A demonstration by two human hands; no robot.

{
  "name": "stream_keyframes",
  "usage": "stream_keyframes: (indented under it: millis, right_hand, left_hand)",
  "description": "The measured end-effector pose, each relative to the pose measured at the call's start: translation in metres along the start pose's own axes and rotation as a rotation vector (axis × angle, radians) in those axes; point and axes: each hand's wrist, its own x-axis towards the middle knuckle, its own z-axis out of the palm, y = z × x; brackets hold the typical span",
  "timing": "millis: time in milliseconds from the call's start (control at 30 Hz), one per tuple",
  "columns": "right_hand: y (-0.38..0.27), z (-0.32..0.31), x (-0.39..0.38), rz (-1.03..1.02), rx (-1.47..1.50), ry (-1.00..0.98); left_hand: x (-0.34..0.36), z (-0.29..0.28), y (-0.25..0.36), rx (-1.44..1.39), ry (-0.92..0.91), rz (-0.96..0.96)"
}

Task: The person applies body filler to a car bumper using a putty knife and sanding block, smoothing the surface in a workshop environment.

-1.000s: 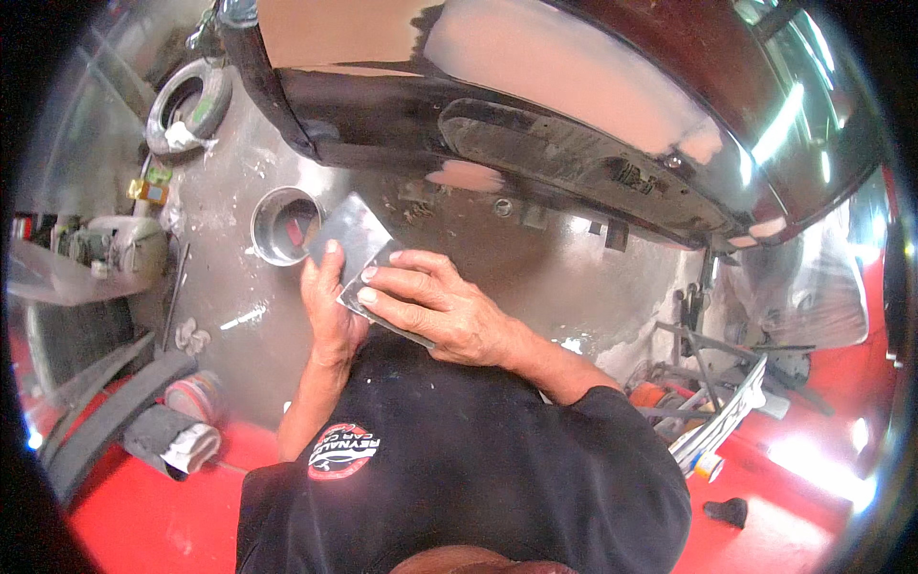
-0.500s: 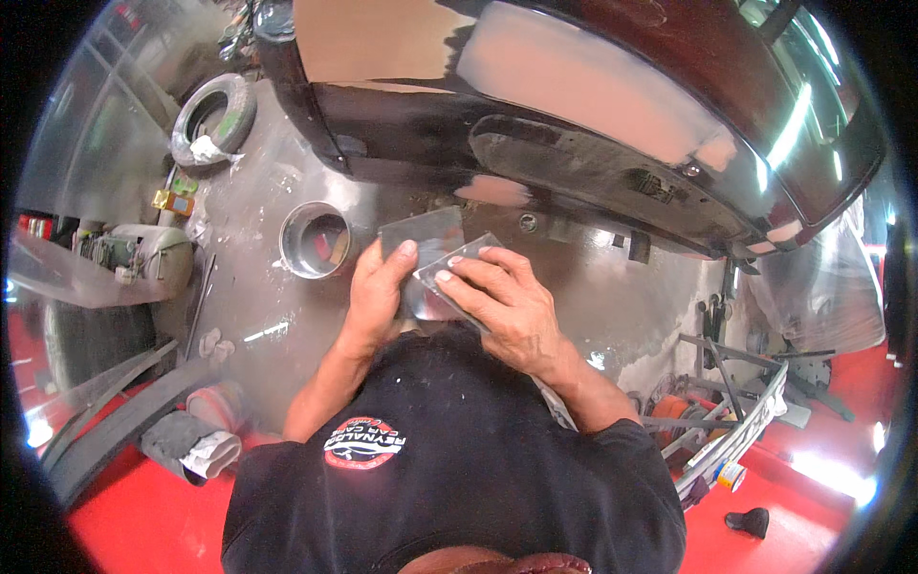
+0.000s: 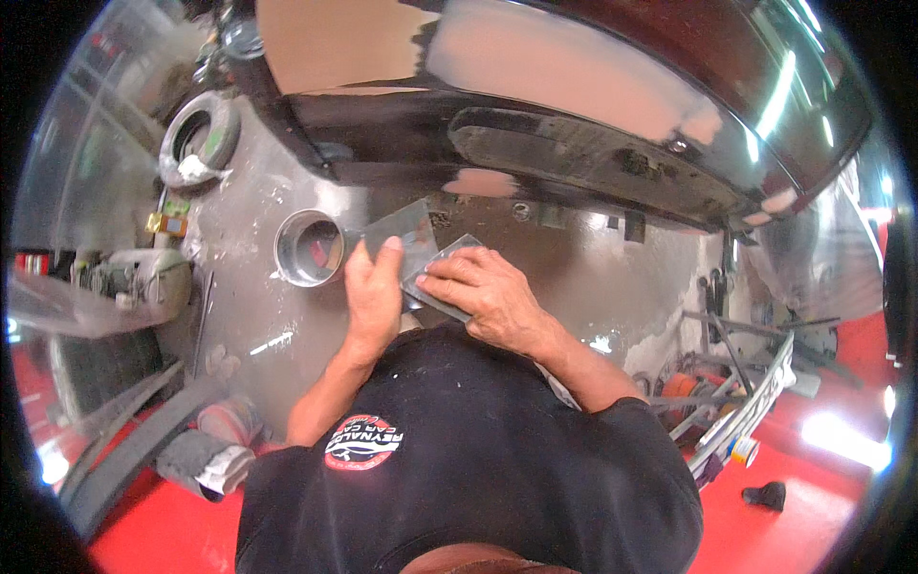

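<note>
My left hand is closed on a thin grey glossy sheet, thumb on its top face. My right hand grips a second flat grey piece, fingertips laid over it, overlapping the first sheet's right side. Both are in front of my black shirt. Just left of my hands a round metal container stands on the floor with pink and tan pieces inside. Above spans a dark car bumper with beige and pink filler patches.
A tyre lies at upper left, beside machinery under plastic. Curved dark strips and rolled material lie lower left. Metal bars and cans crowd the lower right near red flooring; plastic sheeting hangs at right.
Both hands moved rightward from a second ago, then slightly back left. The flat pieces now show as two overlapping sheets at different angles. The bumper shifted in view as the head moved.
</note>
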Motion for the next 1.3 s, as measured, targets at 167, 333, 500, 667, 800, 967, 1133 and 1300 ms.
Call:
stream_keyframes:
  millis: [167, 333, 500, 667, 800, 967, 1133, 1300]
  right_hand:
    - [0.006, -0.019, -0.018, 0.022, 0.11, -0.073]
    - [-0.019, -0.02, -0.003, -0.056, 0.168, 0.306]
    - [0.037, 0.014, -0.03, 0.19, -0.108, 0.339]
    - [0.018, -0.008, -0.02, 0.188, -0.012, 0.184]
    - [0.007, -0.029, -0.017, 0.055, -0.09, 0.219]
    - [0.05, -0.023, -0.048, 0.112, -0.33, 0.383]
    - [0.027, -0.024, -0.02, 0.16, -0.052, 0.374]
    - [0.029, -0.013, -0.029, 0.114, 0.036, 0.113]
  left_hand:
    - [0.018, 0.003, 0.012, -0.145, 0.1, 0.113]
    - [0.016, 0.003, -0.014, -0.404, 0.025, -0.205]
    - [0.019, -0.002, -0.017, -0.506, 0.052, -0.404]
    - [0.013, 0.031, 0.012, -0.135, -0.005, -0.071]
    - [0.018, 0.017, 0.004, -0.102, -0.17, -0.109]
    - [0.021, 0.021, 0.003, -0.359, -0.054, -0.323]
    - [0.016, 0.034, -0.014, 0.218, -0.251, 0.018]
    - [0.016, 0.034, -0.011, 0.258, -0.084, -0.02]
